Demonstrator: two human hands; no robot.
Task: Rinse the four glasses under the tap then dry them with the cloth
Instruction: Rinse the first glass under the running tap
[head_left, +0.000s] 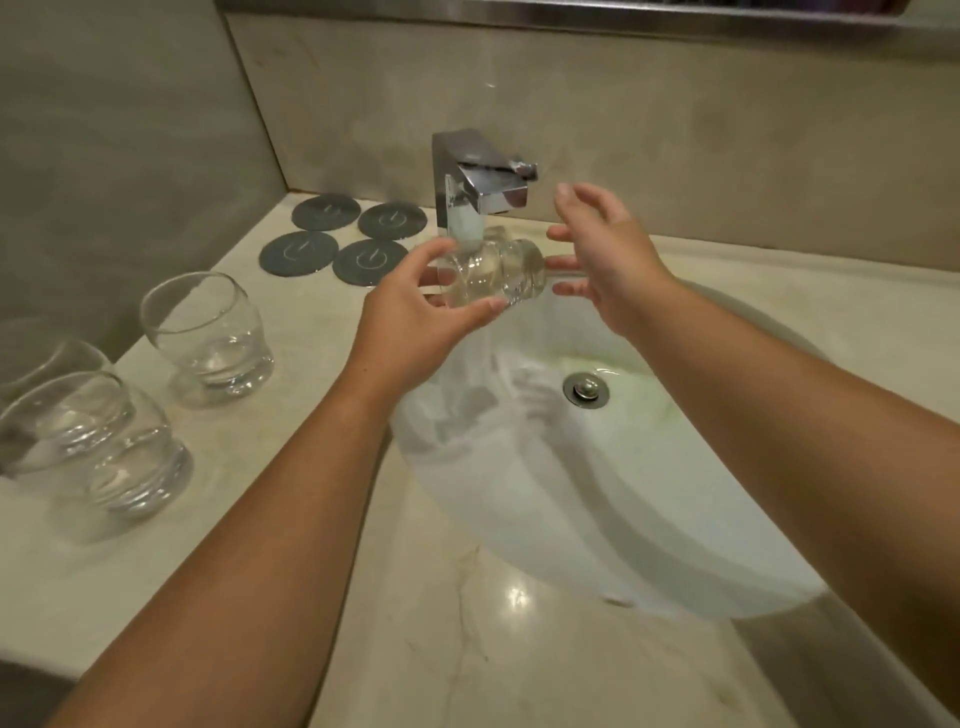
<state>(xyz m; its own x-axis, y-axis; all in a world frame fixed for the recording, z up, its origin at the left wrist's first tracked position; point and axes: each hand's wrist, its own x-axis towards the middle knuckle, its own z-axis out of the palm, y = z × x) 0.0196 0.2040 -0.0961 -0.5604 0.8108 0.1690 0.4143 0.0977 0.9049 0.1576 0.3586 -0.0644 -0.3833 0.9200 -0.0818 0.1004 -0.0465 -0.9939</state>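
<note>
A clear round glass (493, 273) lies on its side under the chrome tap (470, 174), with water running over it into the white sink (649, 519). My left hand (415, 317) grips the glass at its mouth end. My right hand (605, 249) is beside the glass's thick base with fingers spread, fingertips touching or nearly touching it. Three more glasses stand on the counter at the left: one upright (208, 338), another nearer (111, 441) and a third (36, 358) behind it at the frame edge. No cloth is in view.
Several dark round coasters (343, 236) lie on the marble counter (467, 649) left of the tap. The drain plug (586, 391) sits in the middle of the sink. A stone wall stands on the left and behind the tap.
</note>
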